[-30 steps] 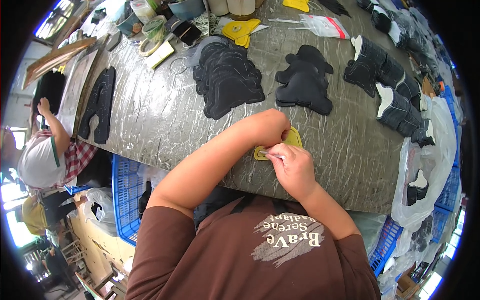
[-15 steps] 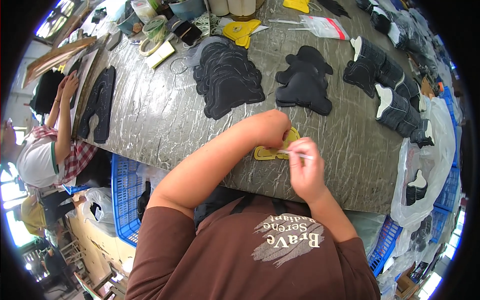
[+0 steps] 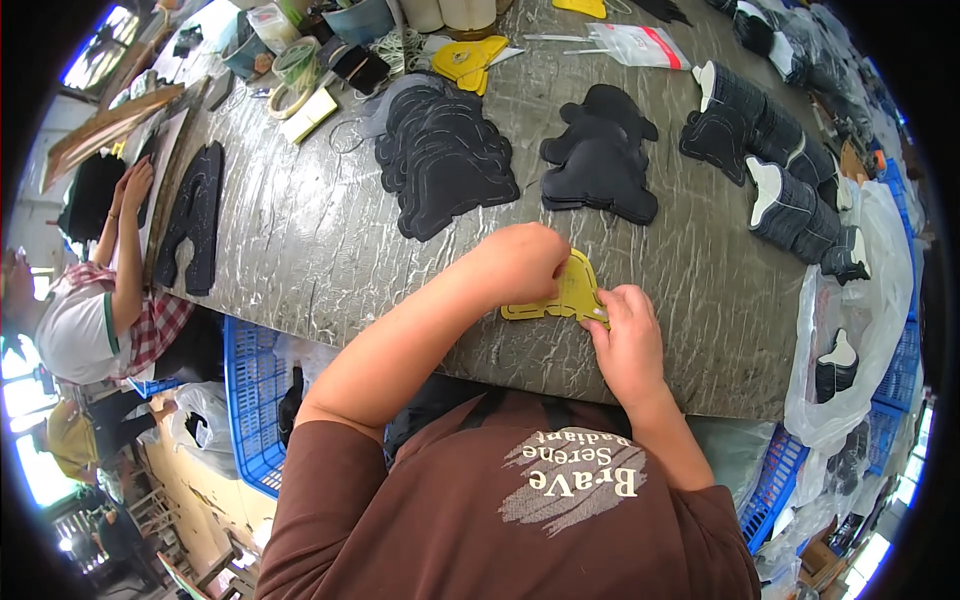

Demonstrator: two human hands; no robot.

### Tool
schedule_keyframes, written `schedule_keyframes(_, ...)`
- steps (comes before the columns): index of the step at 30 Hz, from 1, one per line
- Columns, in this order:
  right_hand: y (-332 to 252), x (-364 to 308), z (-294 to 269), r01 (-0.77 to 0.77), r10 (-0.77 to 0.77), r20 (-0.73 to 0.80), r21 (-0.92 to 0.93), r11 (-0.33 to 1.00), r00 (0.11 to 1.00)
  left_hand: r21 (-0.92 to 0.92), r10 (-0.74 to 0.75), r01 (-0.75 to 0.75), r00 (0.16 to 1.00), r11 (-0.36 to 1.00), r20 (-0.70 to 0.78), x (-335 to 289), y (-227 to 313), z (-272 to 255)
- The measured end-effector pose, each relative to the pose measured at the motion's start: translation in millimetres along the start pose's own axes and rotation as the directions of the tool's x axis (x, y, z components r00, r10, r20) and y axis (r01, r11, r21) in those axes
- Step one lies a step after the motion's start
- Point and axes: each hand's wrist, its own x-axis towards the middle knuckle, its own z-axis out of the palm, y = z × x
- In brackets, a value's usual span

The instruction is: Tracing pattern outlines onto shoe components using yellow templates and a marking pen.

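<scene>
A yellow template (image 3: 577, 287) with slotted lines lies on the table in front of me, partly covered by my hands. My left hand (image 3: 532, 262) is closed, its curled fingers pressing on the template's left side; the fingertips are hidden. At the right edge of the template, my right hand (image 3: 628, 330) is closed, thumb and fingers around a slim pale pen that is mostly hidden; a small light bit shows by the thumb. Beyond my hands lie a stack of black shaped pieces with dashed marks (image 3: 450, 160) and a second stack of plain black pieces (image 3: 600, 165).
Bundles of black pieces with white tops (image 3: 795, 205) line the table's right side. Another yellow template (image 3: 468, 64), tape rolls (image 3: 290, 98) and pots (image 3: 355, 20) sit at the back. A blue crate (image 3: 255, 400) stands below left; a co-worker (image 3: 110, 300) works at far left.
My right hand has turned and come down to the template's right edge; the pen, plainly visible before, is now mostly hidden. My left hand has shifted slightly left, and more of the template shows.
</scene>
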Motion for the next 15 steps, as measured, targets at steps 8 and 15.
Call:
schedule_keyframes(8,1.3,-0.5,-0.6,0.003,-0.002,-0.015,0.049,0.999,1.000,-0.181,-0.154,0.124,0.975,0.976,-0.161,-37.6,-15.1,-2.7)
schedule_keyframes(15,2.9,-1.1,1.1,-0.010,0.012,-0.023,0.093,0.996,1.000,-0.293,-0.183,0.120,0.963,0.949,-0.200,-51.1,-15.0,3.2)
